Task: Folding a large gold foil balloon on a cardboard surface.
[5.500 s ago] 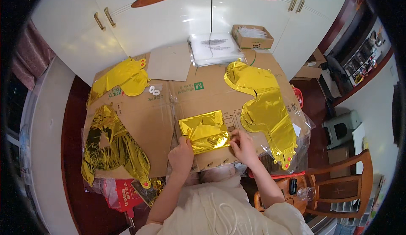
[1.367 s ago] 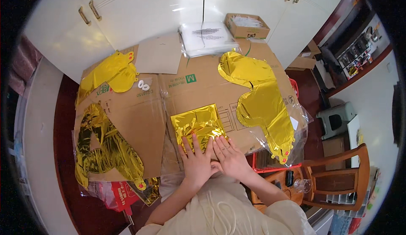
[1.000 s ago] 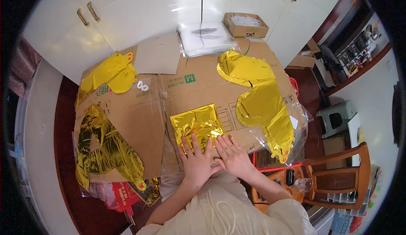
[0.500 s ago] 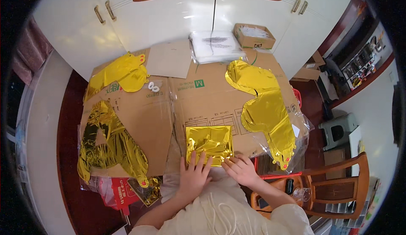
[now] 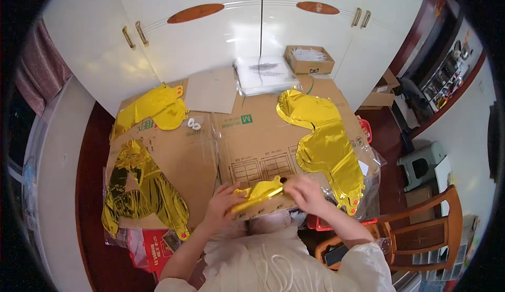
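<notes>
Close to my body, a folded gold foil balloon (image 5: 261, 192) is held up at the near edge of the cardboard. My left hand (image 5: 222, 202) grips its left end, and my right hand (image 5: 306, 193) pinches its right end. The foil between them looks like a narrow, tilted strip. Flat gold balloons lie around: an A-shaped balloon (image 5: 142, 189) at the near left, a curved gold balloon (image 5: 152, 108) at the far left, and a long gold balloon (image 5: 329, 145) with two rounded lobes on the right.
Flattened cardboard (image 5: 247, 139) covers the work surface. At the back are a stack of clear plastic bags (image 5: 265, 76), a small open carton (image 5: 310, 60) and a grey board (image 5: 213, 89). White rings (image 5: 194, 124) lie left of centre. A wooden chair (image 5: 421, 234) stands at the right.
The folded gold balloon lay flat under my hands; now both hands have lifted and tilted it, gripping its ends. The view has shifted slightly, so the background sits lower.
</notes>
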Demonstrator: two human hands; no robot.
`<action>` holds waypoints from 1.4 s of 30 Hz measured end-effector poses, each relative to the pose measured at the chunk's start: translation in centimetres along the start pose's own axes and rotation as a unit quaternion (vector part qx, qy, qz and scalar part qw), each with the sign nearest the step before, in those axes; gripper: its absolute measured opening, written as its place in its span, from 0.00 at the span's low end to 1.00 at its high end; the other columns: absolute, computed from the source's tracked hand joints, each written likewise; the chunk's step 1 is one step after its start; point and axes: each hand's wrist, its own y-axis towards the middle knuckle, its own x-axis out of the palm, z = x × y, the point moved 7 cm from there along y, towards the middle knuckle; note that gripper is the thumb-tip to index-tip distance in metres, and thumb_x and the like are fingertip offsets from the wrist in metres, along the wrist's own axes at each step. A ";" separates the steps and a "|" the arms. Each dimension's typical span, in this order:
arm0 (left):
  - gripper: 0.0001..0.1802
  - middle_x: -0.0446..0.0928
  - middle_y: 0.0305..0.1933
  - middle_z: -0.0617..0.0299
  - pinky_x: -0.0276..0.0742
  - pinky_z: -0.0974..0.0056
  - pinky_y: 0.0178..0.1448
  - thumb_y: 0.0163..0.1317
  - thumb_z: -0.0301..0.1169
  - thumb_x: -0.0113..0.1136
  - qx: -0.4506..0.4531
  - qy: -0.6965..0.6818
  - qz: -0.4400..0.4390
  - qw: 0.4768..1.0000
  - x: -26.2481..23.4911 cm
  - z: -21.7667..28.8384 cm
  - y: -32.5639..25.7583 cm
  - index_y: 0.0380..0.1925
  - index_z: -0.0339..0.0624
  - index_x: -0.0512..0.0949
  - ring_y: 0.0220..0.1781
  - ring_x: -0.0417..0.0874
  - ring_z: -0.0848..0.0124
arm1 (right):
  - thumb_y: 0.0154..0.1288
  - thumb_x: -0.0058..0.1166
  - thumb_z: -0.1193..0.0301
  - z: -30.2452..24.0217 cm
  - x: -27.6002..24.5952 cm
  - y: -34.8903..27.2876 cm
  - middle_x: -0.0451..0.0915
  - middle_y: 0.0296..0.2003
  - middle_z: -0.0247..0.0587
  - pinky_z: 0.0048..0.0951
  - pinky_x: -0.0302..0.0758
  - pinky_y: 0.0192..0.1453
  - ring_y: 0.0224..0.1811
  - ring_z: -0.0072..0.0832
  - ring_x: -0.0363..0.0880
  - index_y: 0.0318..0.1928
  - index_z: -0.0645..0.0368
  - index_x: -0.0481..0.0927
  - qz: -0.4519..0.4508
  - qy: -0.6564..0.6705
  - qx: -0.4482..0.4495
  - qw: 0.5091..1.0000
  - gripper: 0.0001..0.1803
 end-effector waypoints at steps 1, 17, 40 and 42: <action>0.09 0.83 0.47 0.55 0.70 0.53 0.65 0.63 0.29 0.58 0.002 -0.021 0.070 0.997 -0.9 0.4 1.3 0.44 0.45 0.80 0.58 0.80 0.62 | 0.64 0.58 0.72 0.5 -0.3 1.3 0.80 0.32 0.38 0.30 0.77 0.43 0.34 0.32 0.81 0.41 0.58 0.81 0.013 0.028 0.041 0.999 0.06; 0.08 0.78 0.34 0.68 0.72 0.74 0.38 0.73 0.30 0.52 -0.299 -0.367 0.255 0.843 1.9 -9.9 5.7 0.39 0.38 0.76 0.33 0.74 0.84 | 0.63 0.60 0.80 13.3 5.4 6.1 0.79 0.38 0.32 0.19 0.75 0.41 0.37 0.17 0.78 0.51 0.59 0.74 -0.030 0.409 0.383 0.828 0.17; 0.09 0.83 0.40 0.63 0.79 0.70 0.42 0.66 0.24 0.61 -0.292 -0.418 0.249 0.823 1.3 -7.1 5.1 0.45 0.34 0.81 0.37 0.82 0.78 | 0.67 0.60 0.73 11.5 5.3 5.8 0.80 0.31 0.27 0.17 0.71 0.38 0.32 0.13 0.74 0.41 0.60 0.81 -0.028 0.402 0.385 0.830 0.05; 0.09 0.83 0.40 0.63 0.79 0.70 0.42 0.66 0.24 0.61 -0.291 -0.423 0.252 0.820 1.3 -7.0 5.1 0.44 0.34 0.81 0.37 0.82 0.78 | 0.67 0.60 0.73 11.6 5.4 5.7 0.80 0.31 0.27 0.17 0.71 0.37 0.31 0.13 0.73 0.41 0.61 0.81 -0.023 0.408 0.394 0.824 0.05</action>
